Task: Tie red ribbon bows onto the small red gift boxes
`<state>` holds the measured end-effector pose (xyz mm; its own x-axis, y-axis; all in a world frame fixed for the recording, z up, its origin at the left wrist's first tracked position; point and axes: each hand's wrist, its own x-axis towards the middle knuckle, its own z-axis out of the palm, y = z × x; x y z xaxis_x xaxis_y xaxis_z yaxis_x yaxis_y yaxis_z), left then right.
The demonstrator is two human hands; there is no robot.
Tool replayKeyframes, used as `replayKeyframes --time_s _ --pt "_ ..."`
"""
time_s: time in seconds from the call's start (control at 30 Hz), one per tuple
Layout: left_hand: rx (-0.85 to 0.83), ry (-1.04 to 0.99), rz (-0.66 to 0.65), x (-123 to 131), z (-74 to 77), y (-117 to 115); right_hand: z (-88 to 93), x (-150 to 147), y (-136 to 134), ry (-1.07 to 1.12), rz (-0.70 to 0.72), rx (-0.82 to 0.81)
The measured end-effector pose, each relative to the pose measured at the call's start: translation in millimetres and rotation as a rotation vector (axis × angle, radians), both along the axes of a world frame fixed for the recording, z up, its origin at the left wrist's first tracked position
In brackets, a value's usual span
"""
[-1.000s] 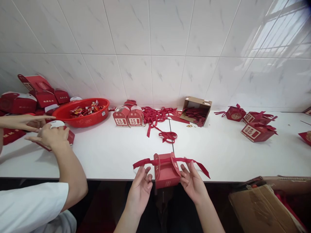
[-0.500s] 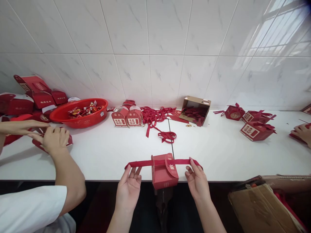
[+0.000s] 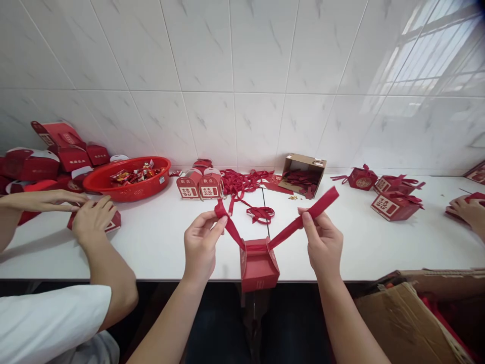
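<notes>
A small red gift box (image 3: 259,273) stands at the front edge of the white table, its top flaps upright. A dark red ribbon (image 3: 285,232) runs through the top of the box, and its two ends rise outward in a V. My left hand (image 3: 202,245) is closed, pinching the left end between thumb and fingers. The right end is pinched by my right hand (image 3: 322,240), with a short tail sticking up beyond the fingers. Neither hand touches the box itself.
Behind lie two printed boxes (image 3: 200,187), a ribbon heap (image 3: 244,180), a ribbon coil (image 3: 260,214) and a cardboard box (image 3: 303,175). Left are a red basket (image 3: 131,192) and a co-worker's hands (image 3: 91,220). Ribboned boxes (image 3: 396,205), another hand (image 3: 468,210) and a carton (image 3: 409,318) are right.
Both my hands have risen and moved away from me, lifting the ribbon ends from nearly level to a V. The box has turned slightly, its flaps now standing at either side.
</notes>
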<state>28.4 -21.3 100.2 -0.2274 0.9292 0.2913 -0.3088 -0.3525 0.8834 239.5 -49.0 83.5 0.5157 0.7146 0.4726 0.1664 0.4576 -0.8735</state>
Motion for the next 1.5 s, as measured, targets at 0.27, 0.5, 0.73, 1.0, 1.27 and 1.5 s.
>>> replayKeyframes --time_s 0.27,0.5,0.73,1.0,1.27,1.5 --pt "0.077 -0.029 -0.063 16.9 27.7 9.2 36.3 -9.4 7.0 -0.079 0.208 0.117" --pt "0.11 -0.108 -0.077 23.4 40.6 10.7 44.9 -9.7 9.0 -0.071 0.269 0.091" --pt "0.131 -0.106 -0.071 25.7 40.0 16.2 49.2 -10.3 12.4 -0.188 0.231 0.129" --pt "0.127 -0.033 -0.221 25.7 43.3 8.5 49.0 -14.3 14.4 0.015 0.37 0.073" --pt "0.147 -0.031 -0.212 23.7 38.6 11.0 52.0 -13.2 13.3 -0.003 0.338 0.106" --pt "0.136 -0.016 -0.192 22.4 38.8 9.5 52.1 -12.5 12.4 0.009 0.328 0.102"
